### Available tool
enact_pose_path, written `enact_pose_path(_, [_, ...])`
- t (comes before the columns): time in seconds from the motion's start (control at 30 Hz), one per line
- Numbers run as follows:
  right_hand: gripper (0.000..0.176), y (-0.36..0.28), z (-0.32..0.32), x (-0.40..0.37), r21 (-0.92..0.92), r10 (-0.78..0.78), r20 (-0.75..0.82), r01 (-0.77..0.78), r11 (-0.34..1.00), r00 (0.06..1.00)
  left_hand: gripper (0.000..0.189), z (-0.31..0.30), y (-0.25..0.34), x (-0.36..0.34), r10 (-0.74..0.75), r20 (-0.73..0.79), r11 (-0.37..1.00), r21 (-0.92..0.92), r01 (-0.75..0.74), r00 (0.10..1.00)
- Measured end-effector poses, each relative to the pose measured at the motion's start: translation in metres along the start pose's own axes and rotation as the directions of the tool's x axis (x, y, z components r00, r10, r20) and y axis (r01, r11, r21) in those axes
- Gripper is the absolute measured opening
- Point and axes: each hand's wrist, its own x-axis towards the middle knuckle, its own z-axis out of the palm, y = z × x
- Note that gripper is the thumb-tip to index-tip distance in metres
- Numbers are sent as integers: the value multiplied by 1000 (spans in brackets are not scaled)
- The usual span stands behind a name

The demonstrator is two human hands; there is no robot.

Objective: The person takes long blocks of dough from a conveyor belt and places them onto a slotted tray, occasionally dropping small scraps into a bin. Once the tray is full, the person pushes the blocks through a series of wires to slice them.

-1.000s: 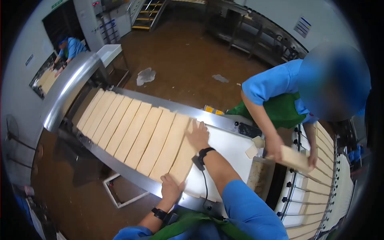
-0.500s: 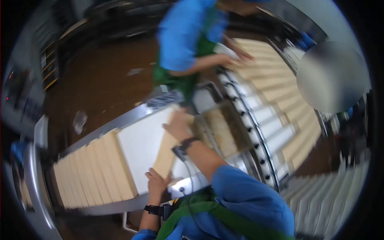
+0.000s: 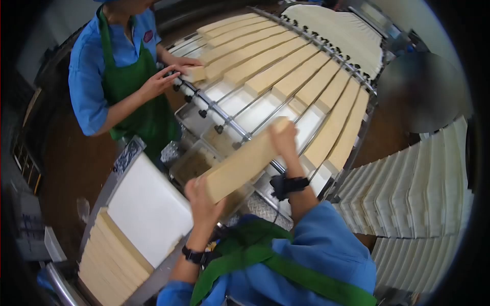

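A long cream-coloured slab (image 3: 242, 166) is held up at a slant between my two hands. My left hand (image 3: 203, 201) is closed round its near end, and my right hand (image 3: 284, 137) grips the far end. Beneath the slab lie metal bins (image 3: 191, 163), partly covered by it. Beyond it, similar long slabs (image 3: 278, 69) rest in rows between thin rods on a white-bedded lane table (image 3: 237, 104). To the left, several slabs (image 3: 115, 252) stand packed side by side at the end of a white board (image 3: 150, 204).
Across the bins, a co-worker (image 3: 135, 84) in a blue shirt and green apron has both hands at a slab's end. A metal rail with black knobs (image 3: 219, 115) edges the lane table. Tall stacks of pale ridged trays (image 3: 403, 188) stand at the right.
My hands have lifted the slab off the white board and carried it right, over the bins towards the lane table. My view has turned right.
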Motion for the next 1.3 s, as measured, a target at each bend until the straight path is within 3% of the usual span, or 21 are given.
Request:
enact_pose_path(0.1, [78,28,-48,42,-253,116,103,-87,963,988,69,23,43,23,49,174,981,-192,-15,984])
enact_pose_path(0.13, [79,59,-44,69,-419,74,160,0,908,984,69,33,50,26,91,238,974,-222,-37,967])
enact_pose_path(0.17, [77,47,-63,71,-497,147,217,-20,867,965,67,43,55,29,100,303,967,-252,-21,948])
enact_pose_path(0.23, [76,58,-68,92,-625,104,266,89,776,958,65,67,63,35,123,420,950,-313,16,899])
enact_pose_path(0.33, [73,62,-73,116,-693,96,254,111,713,963,63,104,71,44,93,476,948,-310,67,875])
enact_pose_path(0.4, [72,76,-69,129,-700,11,163,108,706,987,57,143,68,51,121,469,914,-397,87,875])
enact_pose_path(0.47, [73,121,-47,165,-695,-61,142,143,705,988,54,175,68,63,106,577,870,-449,205,810])
enact_pose_path(0.57, [77,103,-53,150,-684,14,200,129,718,980,60,225,69,75,174,460,837,-536,115,871])
enact_pose_path(0.63, [80,110,-51,152,-705,19,225,149,694,974,64,225,76,78,217,390,893,-450,-20,895])
enact_pose_path(0.73, [79,95,-58,147,-700,39,272,169,694,962,66,194,70,74,148,322,875,-483,28,935])
enact_pose_path(0.83, [75,86,-57,145,-596,-91,308,267,757,947,72,149,55,69,-32,335,837,-506,208,942])
enact_pose_path(0.9, [71,65,-56,112,-536,-202,298,339,773,933,65,127,38,57,-132,154,894,-408,185,979])
enact_pose_path(1.0, [60,52,-41,88,-364,-474,402,612,702,783,57,98,14,33,-300,-124,953,-80,291,946])
enact_pose_path(1.1, [49,27,-23,57,66,-705,429,759,647,564,56,66,-13,7,-341,-222,912,-315,264,913])
enact_pose_path(1.13, [47,13,-19,42,203,-702,469,708,676,536,47,60,-19,-3,-352,-315,890,-404,211,881])
enact_pose_path(1.23, [36,-38,-24,-15,408,-683,620,585,701,386,40,15,-25,-39,-420,-366,864,-440,244,830])
enact_pose_path(1.3, [32,-62,-18,-47,458,-674,679,549,699,292,37,-1,-45,-67,-448,-537,884,-387,263,715])
